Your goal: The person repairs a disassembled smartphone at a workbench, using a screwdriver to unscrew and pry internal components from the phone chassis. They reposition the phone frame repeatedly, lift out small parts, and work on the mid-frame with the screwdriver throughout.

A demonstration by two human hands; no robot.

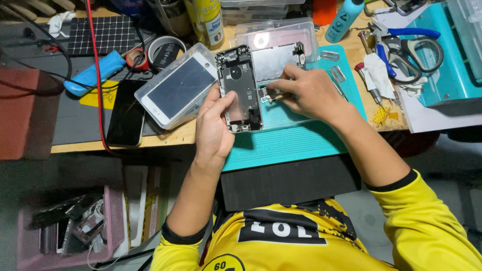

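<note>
Tabletop [165, 138] of pale wood, crowded with repair gear; teal work mat [301, 135] laid on it before the person; teal tray [447, 75] at the far right with scissors [416, 52] lying beside it; clear plastic box [175, 88] left of the mat, holding 1 white-framed phone screen [178, 90]; black phone [125, 115] face up further left, near a blue tool [95, 73].

Opened phone housing [240, 88], inner side up, held upright above the mat's left edge; left hand [213, 125] grips its lower left side, thumb along the edge; 1 clear lid [281, 37] lies just behind it.

Right hand [306, 93] closed around a thin tool [275, 96], tip meeting the housing's lower right area; what the tip touches is too small to tell.

2 screwdrivers [369, 75] rest right of the mat.
</note>
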